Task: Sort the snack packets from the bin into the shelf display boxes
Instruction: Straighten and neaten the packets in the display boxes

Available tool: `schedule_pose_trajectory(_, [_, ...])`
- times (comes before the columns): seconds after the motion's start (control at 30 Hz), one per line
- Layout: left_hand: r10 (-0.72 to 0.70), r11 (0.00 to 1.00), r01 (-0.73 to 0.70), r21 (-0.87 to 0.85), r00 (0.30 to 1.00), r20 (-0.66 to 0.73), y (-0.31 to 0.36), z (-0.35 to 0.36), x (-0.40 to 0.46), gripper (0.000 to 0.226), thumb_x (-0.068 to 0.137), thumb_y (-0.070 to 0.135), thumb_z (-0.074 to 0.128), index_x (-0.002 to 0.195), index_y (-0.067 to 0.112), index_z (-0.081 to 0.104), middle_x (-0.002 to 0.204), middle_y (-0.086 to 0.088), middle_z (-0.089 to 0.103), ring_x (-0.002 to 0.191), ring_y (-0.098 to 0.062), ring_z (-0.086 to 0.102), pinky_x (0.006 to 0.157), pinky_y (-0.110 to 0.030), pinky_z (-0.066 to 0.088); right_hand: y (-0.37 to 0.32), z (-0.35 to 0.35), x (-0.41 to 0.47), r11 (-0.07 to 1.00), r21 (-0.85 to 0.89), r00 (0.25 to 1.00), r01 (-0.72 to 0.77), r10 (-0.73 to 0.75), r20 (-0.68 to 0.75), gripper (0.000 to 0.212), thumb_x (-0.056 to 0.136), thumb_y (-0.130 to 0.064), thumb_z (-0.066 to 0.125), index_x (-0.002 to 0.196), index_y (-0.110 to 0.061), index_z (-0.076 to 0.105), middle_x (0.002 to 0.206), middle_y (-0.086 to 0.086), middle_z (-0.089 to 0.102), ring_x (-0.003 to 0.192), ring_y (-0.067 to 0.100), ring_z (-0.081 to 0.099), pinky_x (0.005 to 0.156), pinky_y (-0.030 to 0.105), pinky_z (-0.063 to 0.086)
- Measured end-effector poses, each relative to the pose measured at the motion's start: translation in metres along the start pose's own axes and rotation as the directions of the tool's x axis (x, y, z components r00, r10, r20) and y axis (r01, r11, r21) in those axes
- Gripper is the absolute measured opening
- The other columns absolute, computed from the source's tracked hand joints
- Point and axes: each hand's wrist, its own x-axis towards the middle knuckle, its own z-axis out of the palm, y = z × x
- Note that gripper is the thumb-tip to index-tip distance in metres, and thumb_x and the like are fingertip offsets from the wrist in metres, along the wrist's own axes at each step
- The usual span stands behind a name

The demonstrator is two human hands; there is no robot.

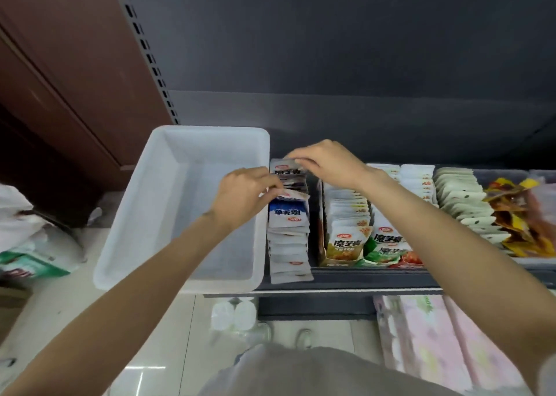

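Grey-clad torso (316, 371) nearest; translucent white plastic bin (144, 221) looks empty; left hand (243, 197) and right hand (328, 162) pinch blue-white snack packets (288, 215) in the leftmost row, likely the last ones

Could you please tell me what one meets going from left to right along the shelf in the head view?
White bin → row of blue-and-white packets → display box of orange and green packets → pale packets → yellow-orange packets.

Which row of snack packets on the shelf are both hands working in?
The leftmost row, beside the white bin. Left hand and right hand both touch its far packets; other rows are untouched.
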Motion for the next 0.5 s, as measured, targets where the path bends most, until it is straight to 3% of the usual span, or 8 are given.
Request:
schedule_pose_trajectory(0.1, [0.005, 1.000, -0.005, -0.008, 1.000, 0.008, -0.006, 0.003, 0.011, 0.012, 0.081, 0.030, 0.065, 0.080, 0.021, 0.072, 0.073, 0.002, 0.064, 0.055, -0.019, 0.061, 0.049, -0.021, 0.044, -0.005, 0.002, 0.003, 0.997, 0.029, 0.997, -0.068, 0.069, -0.034, 0.028, 0.099, -0.012, 0.045, 0.119, -0.016, 0.064, 0.099, 0.005, 0.070, 0.073, 0.010, 0.056, 0.078, 0.034, 0.050])
schedule_pose_trajectory(0.17, [0.037, 0.999, -0.036, -0.036, 0.999, 0.017, -0.009, 0.005, 0.013, 0.010, 0.081, 0.028, 0.067, 0.084, 0.020, 0.072, 0.079, 0.001, 0.065, 0.063, -0.020, 0.063, 0.052, -0.023, 0.045, -0.008, 0.003, 0.006, 0.991, 0.063, 0.991, -0.121, 0.124, -0.040, 0.026, 0.099, -0.012, 0.045, 0.116, -0.015, 0.064, 0.093, 0.007, 0.069, 0.069, 0.013, 0.059, 0.075, 0.034, 0.050])
schedule_pose_trajectory(0.37, [0.089, 0.991, -0.080, -0.107, 0.993, 0.078, -0.019, 0.007, 0.004, 0.033, 0.071, 0.030, 0.080, 0.101, 0.022, 0.070, 0.099, 0.002, 0.062, 0.078, -0.018, 0.062, 0.060, -0.027, 0.050, -0.007, 0.006, 0.001, 0.961, 0.168, 0.976, -0.219, 0.214, 0.052, 0.025, 0.102, -0.017, 0.040, 0.117, -0.015, 0.060, 0.083, 0.007, 0.065, 0.082, 0.022, 0.064, 0.072, 0.032, 0.046])
schedule_pose_trajectory(0.5, [0.074, 0.990, -0.072, -0.122, 0.997, 0.013, -0.019, 0.010, 0.005, 0.024, 0.073, 0.025, 0.080, 0.095, 0.020, 0.072, 0.097, 0.001, 0.064, 0.079, -0.018, 0.063, 0.059, -0.027, 0.050, -0.007, 0.005, -0.002, 0.927, 0.259, 0.956, -0.271, 0.229, 0.182, 0.034, 0.101, -0.019, 0.039, 0.132, -0.026, 0.049, 0.108, 0.004, 0.066, 0.097, 0.017, 0.061, 0.083, 0.035, 0.048])
